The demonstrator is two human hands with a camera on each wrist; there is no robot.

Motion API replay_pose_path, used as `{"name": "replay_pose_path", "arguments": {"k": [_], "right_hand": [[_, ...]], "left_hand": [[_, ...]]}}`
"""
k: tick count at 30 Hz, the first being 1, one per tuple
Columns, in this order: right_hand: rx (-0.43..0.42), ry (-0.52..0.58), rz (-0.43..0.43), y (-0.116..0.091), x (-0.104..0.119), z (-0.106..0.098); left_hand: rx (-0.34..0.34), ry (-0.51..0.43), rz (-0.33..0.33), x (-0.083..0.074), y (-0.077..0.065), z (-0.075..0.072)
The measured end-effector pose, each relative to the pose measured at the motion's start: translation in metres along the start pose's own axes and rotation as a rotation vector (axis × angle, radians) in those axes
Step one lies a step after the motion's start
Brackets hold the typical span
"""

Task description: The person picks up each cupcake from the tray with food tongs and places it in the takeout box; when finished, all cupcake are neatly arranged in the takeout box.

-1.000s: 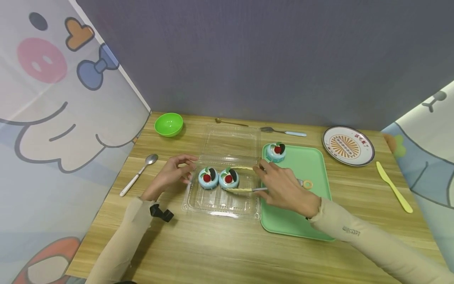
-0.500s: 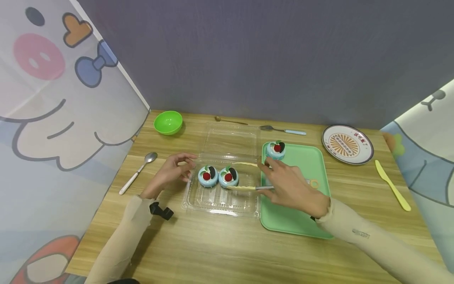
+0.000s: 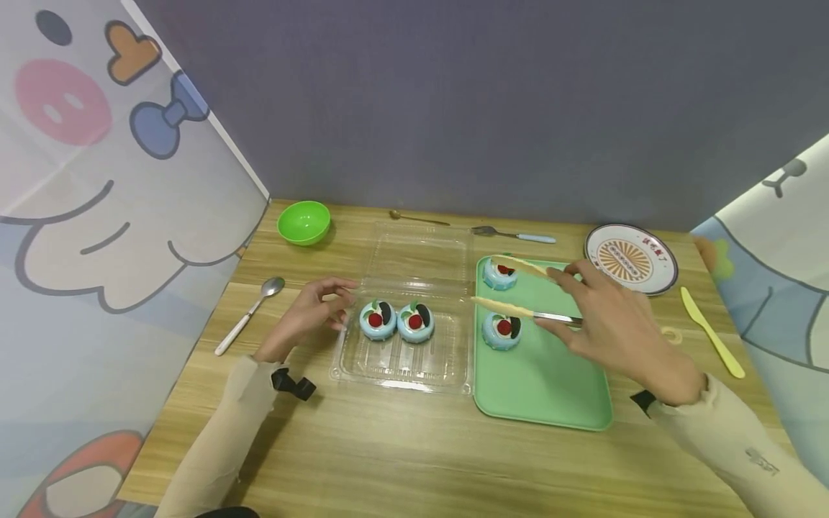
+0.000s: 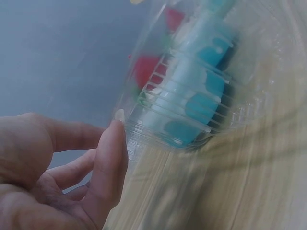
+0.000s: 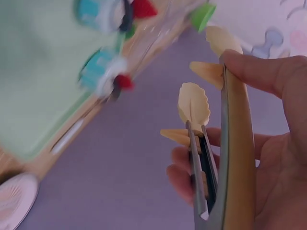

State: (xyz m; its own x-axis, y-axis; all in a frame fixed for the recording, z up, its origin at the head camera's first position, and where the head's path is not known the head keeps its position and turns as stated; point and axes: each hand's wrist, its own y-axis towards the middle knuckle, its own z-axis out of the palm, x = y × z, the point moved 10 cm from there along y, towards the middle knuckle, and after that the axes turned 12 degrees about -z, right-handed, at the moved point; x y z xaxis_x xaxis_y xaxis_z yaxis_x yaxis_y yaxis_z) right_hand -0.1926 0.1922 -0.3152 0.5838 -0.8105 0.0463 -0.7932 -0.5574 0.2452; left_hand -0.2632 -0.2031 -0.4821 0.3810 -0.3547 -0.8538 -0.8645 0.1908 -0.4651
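Two cakes sit at twelve o'clock in the clear box my left hand pinches; at one, my right hand grips tongs above the tray

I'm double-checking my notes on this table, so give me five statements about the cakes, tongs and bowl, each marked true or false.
1. The right hand holds the tongs. True.
2. Two cakes are on the tray. True.
3. The plastic box holds three cakes. False: the plastic box holds two.
4. The bowl is on the tray. False: the bowl stands on the table.
5. The bowl is green. True.
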Motion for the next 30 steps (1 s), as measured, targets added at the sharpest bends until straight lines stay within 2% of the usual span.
{"name": "replay_pose_path", "arguments": {"k": [3, 8, 10, 12, 16, 20, 23, 30], "right_hand": [[0.026, 0.007, 0.068, -0.018, -0.023, -0.006], [0.118, 0.025, 0.195, -0.055, -0.059, -0.005], [0.136, 0.013, 0.210, -0.067, -0.069, -0.004], [0.137, 0.008, 0.190, -0.076, -0.073, -0.001], [0.144, 0.022, 0.123, -0.085, -0.069, 0.012], [0.173, 0.060, 0.100, -0.087, -0.057, 0.031], [0.182, 0.090, 0.082, -0.083, -0.046, 0.045], [0.117, 0.082, 0.032, -0.069, -0.028, 0.061]], "left_hand": [[-0.002, 0.000, -0.001, 0.000, 0.000, 0.000], [0.005, 0.000, -0.008, 0.000, -0.002, 0.000], [0.004, 0.001, -0.009, -0.001, -0.002, 0.000], [0.002, 0.004, -0.008, -0.002, -0.003, -0.001], [-0.001, 0.006, -0.010, -0.002, -0.003, -0.002], [0.007, 0.001, -0.008, -0.001, -0.001, -0.002], [0.008, -0.005, -0.008, 0.000, -0.001, 0.000], [0.001, -0.003, -0.002, -0.001, -0.004, 0.001]]}}
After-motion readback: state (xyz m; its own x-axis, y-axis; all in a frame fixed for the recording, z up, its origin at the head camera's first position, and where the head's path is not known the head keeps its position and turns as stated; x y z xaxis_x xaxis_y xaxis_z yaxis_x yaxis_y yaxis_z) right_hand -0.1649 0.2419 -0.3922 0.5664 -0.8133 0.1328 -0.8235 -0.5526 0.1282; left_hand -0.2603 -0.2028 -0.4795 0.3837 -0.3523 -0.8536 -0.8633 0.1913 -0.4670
